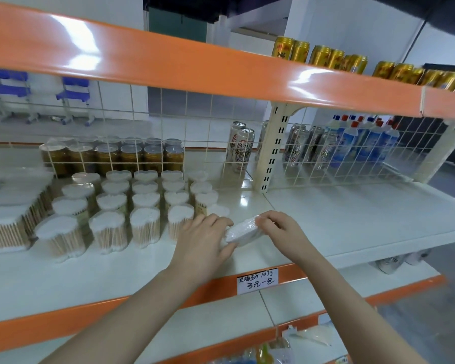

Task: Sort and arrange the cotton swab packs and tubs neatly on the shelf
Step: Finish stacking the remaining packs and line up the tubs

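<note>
As both hands (205, 239) grip, pack (243, 231) seemingly tilted up-right

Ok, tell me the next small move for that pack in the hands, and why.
Probably slide the clear-wrapped white cotton swab pack leftward, into line with the clear plastic tubs of wooden-stick swabs. Both hands, left and right, grip it just right of those rows, at their front right corner.
</note>
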Action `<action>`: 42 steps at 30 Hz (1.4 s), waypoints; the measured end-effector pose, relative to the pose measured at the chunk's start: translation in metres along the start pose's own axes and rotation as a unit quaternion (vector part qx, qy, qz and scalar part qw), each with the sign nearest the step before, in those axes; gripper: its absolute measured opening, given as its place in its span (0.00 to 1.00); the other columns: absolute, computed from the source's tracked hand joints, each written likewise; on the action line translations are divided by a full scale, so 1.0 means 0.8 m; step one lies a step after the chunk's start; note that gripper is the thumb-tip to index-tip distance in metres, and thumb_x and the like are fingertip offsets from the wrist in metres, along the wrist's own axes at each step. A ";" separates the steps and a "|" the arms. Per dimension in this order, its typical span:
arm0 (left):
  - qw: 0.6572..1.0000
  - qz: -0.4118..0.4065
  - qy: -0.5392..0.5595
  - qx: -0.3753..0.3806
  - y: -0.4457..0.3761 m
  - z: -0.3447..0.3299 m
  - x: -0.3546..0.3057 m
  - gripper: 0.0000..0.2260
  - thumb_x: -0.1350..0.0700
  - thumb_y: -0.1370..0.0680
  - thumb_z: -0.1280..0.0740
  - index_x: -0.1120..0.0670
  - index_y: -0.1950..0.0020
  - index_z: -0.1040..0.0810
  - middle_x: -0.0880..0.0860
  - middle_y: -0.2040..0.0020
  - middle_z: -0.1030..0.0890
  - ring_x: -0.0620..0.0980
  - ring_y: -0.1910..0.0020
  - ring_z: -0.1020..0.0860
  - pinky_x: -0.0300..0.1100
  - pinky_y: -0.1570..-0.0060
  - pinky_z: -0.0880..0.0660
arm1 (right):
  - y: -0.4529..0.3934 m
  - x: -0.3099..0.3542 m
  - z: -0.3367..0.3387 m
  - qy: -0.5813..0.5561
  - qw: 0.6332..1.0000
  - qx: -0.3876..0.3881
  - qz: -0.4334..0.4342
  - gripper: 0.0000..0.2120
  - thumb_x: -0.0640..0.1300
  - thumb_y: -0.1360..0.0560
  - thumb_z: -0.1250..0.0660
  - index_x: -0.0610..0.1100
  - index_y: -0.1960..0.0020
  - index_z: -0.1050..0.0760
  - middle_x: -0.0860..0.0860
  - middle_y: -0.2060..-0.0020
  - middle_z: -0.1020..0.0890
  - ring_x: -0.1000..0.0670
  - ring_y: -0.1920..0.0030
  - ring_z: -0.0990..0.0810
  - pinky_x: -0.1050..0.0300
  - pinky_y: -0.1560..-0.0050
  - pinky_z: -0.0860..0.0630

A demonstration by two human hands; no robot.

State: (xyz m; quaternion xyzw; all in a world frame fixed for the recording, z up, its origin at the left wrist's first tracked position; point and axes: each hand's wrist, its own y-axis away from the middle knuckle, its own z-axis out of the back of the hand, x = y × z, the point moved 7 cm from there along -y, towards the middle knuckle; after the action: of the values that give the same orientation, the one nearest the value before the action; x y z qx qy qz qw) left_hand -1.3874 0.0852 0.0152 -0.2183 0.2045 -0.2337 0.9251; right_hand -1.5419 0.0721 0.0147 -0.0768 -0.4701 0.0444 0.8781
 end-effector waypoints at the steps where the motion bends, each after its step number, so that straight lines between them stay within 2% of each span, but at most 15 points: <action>1: 1.000 -0.012 0.001 -0.014 0.002 0.002 0.000 0.13 0.49 0.29 0.32 0.51 0.46 0.21 0.49 0.54 0.21 0.54 0.54 0.22 0.48 0.55 0.29 | 0.001 0.002 -0.003 -0.005 1.000 0.003 -0.001 0.10 0.45 0.23 0.38 0.50 0.63 0.25 0.56 0.63 0.23 0.59 0.60 0.27 0.70 0.59 0.32; 3: 1.000 -0.004 0.008 -0.013 0.006 0.008 0.001 0.12 0.53 0.29 0.31 0.52 0.47 0.21 0.50 0.55 0.20 0.55 0.54 0.22 0.47 0.56 0.30 | 0.003 0.004 -0.009 -0.009 1.000 0.006 -0.009 0.11 0.48 0.23 0.39 0.49 0.63 0.24 0.55 0.64 0.24 0.56 0.59 0.26 0.64 0.56 0.31; 6: 0.999 0.028 0.030 -0.013 0.013 0.011 0.013 0.16 0.51 0.23 0.36 0.49 0.36 0.28 0.48 0.44 0.23 0.50 0.44 0.27 0.40 0.48 0.36 | 0.007 0.006 -0.017 -0.017 1.000 0.014 -0.014 0.15 0.54 0.23 0.40 0.50 0.66 0.27 0.54 0.67 0.27 0.53 0.61 0.27 0.56 0.53 0.28; 9: 0.996 0.061 0.055 -0.030 0.019 0.017 0.028 0.15 0.50 0.22 0.37 0.48 0.35 0.30 0.47 0.44 0.23 0.49 0.45 0.27 0.39 0.50 0.34 | 0.012 0.009 -0.025 -0.031 0.999 0.030 -0.015 0.16 0.54 0.23 0.42 0.50 0.66 0.28 0.54 0.68 0.27 0.54 0.62 0.27 0.58 0.53 0.28; 12: 0.990 0.108 0.084 -0.022 0.023 0.016 0.046 0.15 0.51 0.22 0.38 0.50 0.35 0.30 0.49 0.45 0.21 0.49 0.46 0.25 0.41 0.51 0.30 | 0.012 0.007 -0.034 -0.069 0.997 0.035 -0.026 0.08 0.49 0.24 0.37 0.47 0.55 0.21 0.54 0.64 0.22 0.60 0.64 0.25 0.69 0.57 0.28; 14: 0.983 0.145 0.111 -0.023 0.025 0.017 0.058 0.15 0.52 0.22 0.38 0.51 0.35 0.29 0.49 0.46 0.20 0.49 0.48 0.24 0.43 0.53 0.28 | 0.012 0.004 -0.041 -0.096 0.994 0.037 -0.038 0.09 0.41 0.26 0.33 0.45 0.46 0.22 0.51 0.58 0.21 0.59 0.64 0.25 0.73 0.60 0.29; 18: 0.971 0.191 0.142 -0.017 0.032 0.011 0.075 0.12 0.54 0.22 0.38 0.54 0.38 0.26 0.51 0.48 0.19 0.51 0.51 0.22 0.48 0.53 0.26 | 0.018 0.008 -0.054 -0.157 0.985 0.053 -0.040 0.19 0.30 0.29 0.34 0.48 0.44 0.26 0.50 0.53 0.24 0.58 0.61 0.21 0.70 0.59 0.25; 20: 0.966 0.208 0.155 -0.019 0.035 0.009 0.081 0.12 0.54 0.21 0.38 0.54 0.39 0.26 0.51 0.49 0.19 0.51 0.52 0.22 0.47 0.53 0.27 | 0.018 0.008 -0.060 -0.183 0.981 0.046 -0.043 0.21 0.28 0.29 0.34 0.47 0.41 0.28 0.49 0.52 0.25 0.58 0.60 0.20 0.69 0.59 0.25; 24: 0.956 0.239 0.167 -0.021 0.041 0.004 0.091 0.12 0.53 0.21 0.39 0.54 0.39 0.25 0.51 0.49 0.19 0.51 0.50 0.23 0.41 0.57 0.30 | 0.014 0.001 -0.069 -0.230 0.971 0.027 -0.065 0.22 0.27 0.30 0.33 0.38 0.38 0.29 0.38 0.50 0.21 0.50 0.55 0.21 0.66 0.56 0.23; 26: 0.954 0.250 0.162 -0.023 0.043 0.003 0.096 0.13 0.53 0.21 0.39 0.54 0.38 0.25 0.52 0.48 0.19 0.52 0.49 0.23 0.40 0.59 0.32 | 0.014 -0.002 -0.075 -0.231 0.970 0.028 -0.069 0.21 0.27 0.30 0.33 0.36 0.38 0.29 0.40 0.50 0.19 0.50 0.55 0.20 0.66 0.55 0.23; 31: 0.953 0.268 0.138 -0.015 0.049 -0.002 0.101 0.15 0.51 0.21 0.40 0.53 0.36 0.27 0.52 0.46 0.19 0.52 0.44 0.24 0.43 0.54 0.30 | 0.020 0.000 -0.094 -0.189 0.978 0.057 -0.069 0.28 0.31 0.28 0.34 0.49 0.32 0.34 0.46 0.44 0.23 0.54 0.58 0.19 0.66 0.58 0.23; 35: 0.949 0.276 0.150 0.004 0.064 -0.010 0.103 0.14 0.49 0.21 0.40 0.51 0.38 0.27 0.46 0.64 0.22 0.50 0.56 0.23 0.42 0.63 0.32 | 0.021 0.011 -0.100 -0.178 0.979 0.086 -0.052 0.33 0.30 0.28 0.35 0.55 0.30 0.39 0.51 0.48 0.23 0.60 0.67 0.21 0.66 0.61 0.24; 36: 0.946 0.278 0.164 0.008 0.068 -0.011 0.103 0.14 0.49 0.21 0.40 0.51 0.38 0.28 0.45 0.65 0.22 0.49 0.57 0.23 0.42 0.63 0.31 | 0.020 0.014 -0.099 -0.171 0.980 0.090 -0.047 0.33 0.30 0.27 0.36 0.55 0.30 0.39 0.51 0.49 0.23 0.61 0.67 0.22 0.67 0.62 0.25; 39: 0.933 0.293 0.208 0.008 0.077 -0.010 0.104 0.17 0.51 0.22 0.38 0.51 0.34 0.32 0.45 0.55 0.23 0.47 0.54 0.23 0.43 0.54 0.26 | 0.012 0.018 -0.097 -0.158 0.982 0.095 -0.044 0.31 0.29 0.28 0.36 0.53 0.31 0.37 0.50 0.52 0.22 0.59 0.66 0.22 0.69 0.63 0.27; 42: 0.924 0.299 0.239 0.000 0.081 -0.006 0.109 0.23 0.53 0.23 0.35 0.51 0.29 0.37 0.46 0.48 0.26 0.48 0.50 0.24 0.42 0.49 0.27 | 0.003 0.016 -0.094 -0.153 0.982 0.097 -0.058 0.24 0.29 0.28 0.35 0.43 0.35 0.31 0.50 0.56 0.22 0.55 0.62 0.23 0.67 0.59 0.26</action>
State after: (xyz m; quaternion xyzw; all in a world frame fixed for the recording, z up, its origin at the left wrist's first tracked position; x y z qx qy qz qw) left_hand -1.2970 0.0897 -0.0455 -0.0849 0.4751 0.0083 0.8758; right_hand -1.4725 0.0691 -0.0162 0.0442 -0.5963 0.0499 0.8000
